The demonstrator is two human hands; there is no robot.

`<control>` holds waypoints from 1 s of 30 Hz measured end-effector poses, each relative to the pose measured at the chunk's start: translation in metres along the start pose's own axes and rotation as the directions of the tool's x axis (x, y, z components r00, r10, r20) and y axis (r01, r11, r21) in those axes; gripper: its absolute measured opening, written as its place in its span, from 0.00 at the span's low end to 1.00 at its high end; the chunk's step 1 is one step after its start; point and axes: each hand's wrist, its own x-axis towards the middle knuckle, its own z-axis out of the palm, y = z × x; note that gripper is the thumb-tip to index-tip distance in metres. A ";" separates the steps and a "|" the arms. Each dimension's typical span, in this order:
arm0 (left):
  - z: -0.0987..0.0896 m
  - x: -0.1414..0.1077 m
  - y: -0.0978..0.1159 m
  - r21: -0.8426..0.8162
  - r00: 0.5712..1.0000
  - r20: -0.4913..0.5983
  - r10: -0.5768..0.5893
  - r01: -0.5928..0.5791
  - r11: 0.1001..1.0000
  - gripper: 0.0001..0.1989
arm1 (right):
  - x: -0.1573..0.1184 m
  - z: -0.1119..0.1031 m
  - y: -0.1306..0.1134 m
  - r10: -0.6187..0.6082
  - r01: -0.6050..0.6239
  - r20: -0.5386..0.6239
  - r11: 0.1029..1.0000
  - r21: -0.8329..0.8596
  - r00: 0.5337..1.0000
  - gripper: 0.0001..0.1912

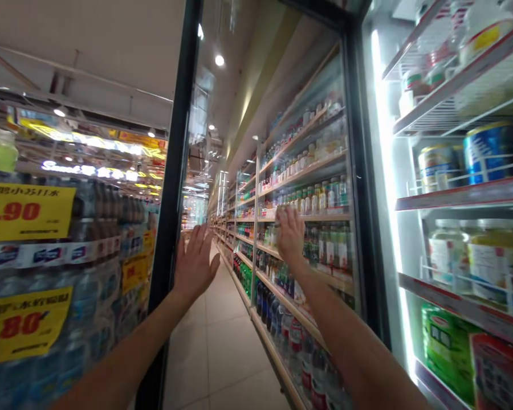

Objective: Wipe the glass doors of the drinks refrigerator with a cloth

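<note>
A glass door (222, 188) with a black frame stands open in front of me, and the aisle shows in its pane. My left hand (194, 262) lies at the left part of the pane beside the black frame, its fingers spread and pointing up. Farther right, my right hand (289, 233) is raised flat against or close to the glass, fingers up; whether it touches cannot be told. Neither hand holds anything. The lit cooler (385, 171) is to the right of the door.
Cooler shelves (461, 196) on the right bear bottles, cans and green packs (447, 347). At the left are stacked water bottles (85, 296) with yellow price signs (29, 210). Tiled floor (222, 341) shows through the glass, beside long drink shelves.
</note>
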 end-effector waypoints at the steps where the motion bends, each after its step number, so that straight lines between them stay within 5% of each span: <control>1: -0.003 -0.002 -0.003 0.005 1.000 0.002 -0.010 0.010 1.000 0.26 | 0.001 0.001 -0.005 0.065 -0.065 -0.026 0.998 -0.004 0.998 0.25; 3: -0.008 -0.005 -0.007 0.008 1.000 0.000 -0.030 0.030 1.000 0.26 | -0.001 0.003 -0.020 -0.086 0.086 0.009 0.996 0.031 0.996 0.25; 6: -0.015 -0.009 -0.012 -0.024 1.000 -0.011 -0.028 0.027 0.999 0.28 | -0.004 0.005 -0.044 -0.527 0.508 0.120 0.847 0.156 0.842 0.25; 7: -0.016 -0.010 -0.013 -0.040 1.000 -0.017 -0.012 0.012 0.999 0.28 | -0.001 0.005 -0.051 -0.538 0.515 0.142 0.840 0.171 0.831 0.25; 8: -0.018 -0.011 -0.015 -0.055 1.000 -0.025 0.008 -0.010 0.998 0.29 | 0.004 0.005 -0.057 -0.461 0.438 0.157 0.884 0.161 0.873 0.25; 10: -0.023 -0.013 -0.017 -0.074 0.998 -0.044 0.049 -0.052 0.996 0.29 | 0.014 0.005 -0.066 -0.153 0.138 0.153 0.985 0.103 0.976 0.26; 12: -0.027 -0.015 -0.017 -0.082 0.995 -0.069 0.067 -0.073 0.994 0.29 | 0.018 0.006 -0.075 -0.033 0.020 0.141 0.996 0.090 0.989 0.26; 14: -0.032 -0.016 -0.017 -0.088 0.994 -0.089 0.070 -0.077 0.993 0.30 | 0.012 0.007 -0.083 -0.268 0.245 0.162 0.958 0.149 0.950 0.26; 17: -0.035 -0.018 -0.019 -0.089 0.991 -0.108 0.084 -0.093 0.992 0.30 | 0.005 0.008 -0.091 -0.617 0.572 0.173 0.782 0.247 0.768 0.24; 18: -0.036 -0.018 -0.019 -0.087 0.989 -0.114 0.089 -0.100 0.991 0.30 | 0.009 0.008 -0.091 -0.605 0.561 0.180 0.791 0.244 0.776 0.24; 21: -0.035 -0.018 -0.020 -0.067 0.987 -0.130 0.092 -0.102 0.993 0.30 | 0.030 0.006 -0.090 -0.301 0.272 0.192 0.948 0.163 0.934 0.25; 23: -0.035 -0.018 -0.019 -0.050 0.988 -0.130 0.085 -0.092 0.994 0.30 | 0.035 0.005 -0.088 -0.211 0.184 0.196 0.972 0.147 0.958 0.25; 25: -0.034 -0.020 -0.018 -0.043 0.991 -0.114 0.074 -0.079 0.996 0.30 | 0.024 0.004 -0.085 -0.353 0.319 0.203 0.930 0.183 0.913 0.26; 28: -0.031 -0.026 -0.014 -0.040 0.995 -0.069 0.071 -0.074 0.996 0.29 | -0.006 0.003 -0.073 -0.659 0.613 0.176 0.748 0.254 0.732 0.25; 29: -0.029 -0.030 -0.013 -0.039 0.996 -0.048 0.078 -0.080 0.996 0.29 | -0.014 0.002 -0.067 -0.687 0.643 0.166 0.723 0.252 0.707 0.24; 30: -0.026 -0.035 -0.012 -0.040 0.996 -0.026 0.087 -0.088 0.995 0.28 | -0.020 0.002 -0.061 -0.657 0.620 0.161 0.750 0.230 0.736 0.24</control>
